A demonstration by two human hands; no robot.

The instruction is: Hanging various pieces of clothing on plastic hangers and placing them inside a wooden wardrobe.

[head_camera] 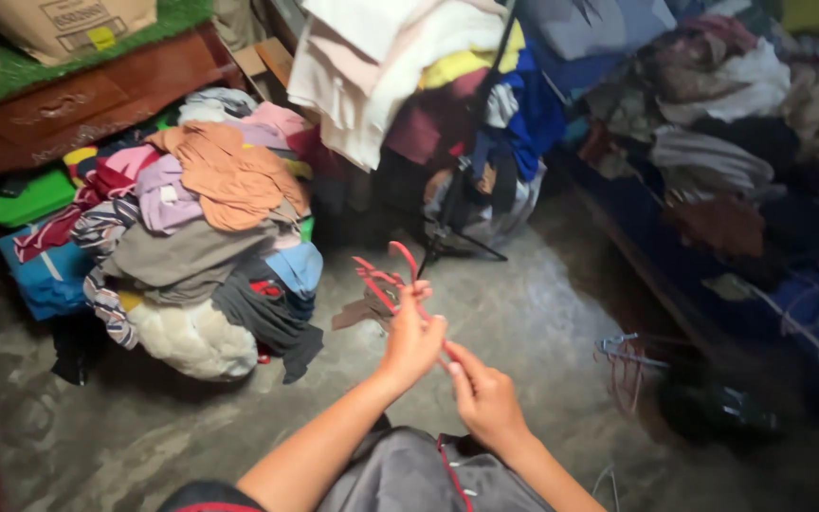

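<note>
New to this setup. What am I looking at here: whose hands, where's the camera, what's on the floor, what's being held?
There is no machine here: a person works with two bare hands, and the single picture comes from a camera worn on their head, looking down and forward. The left hand and the right hand meet in front of the body, both gripping red hangers, whose hooks stick up past the left hand. A grey garment lies across the person's lap. On the concrete floor, to the left, sits a big pile of clothes of mixed colours. More clothes are heaped along the right side. A few wire hangers lie on the floor to the right.
</note>
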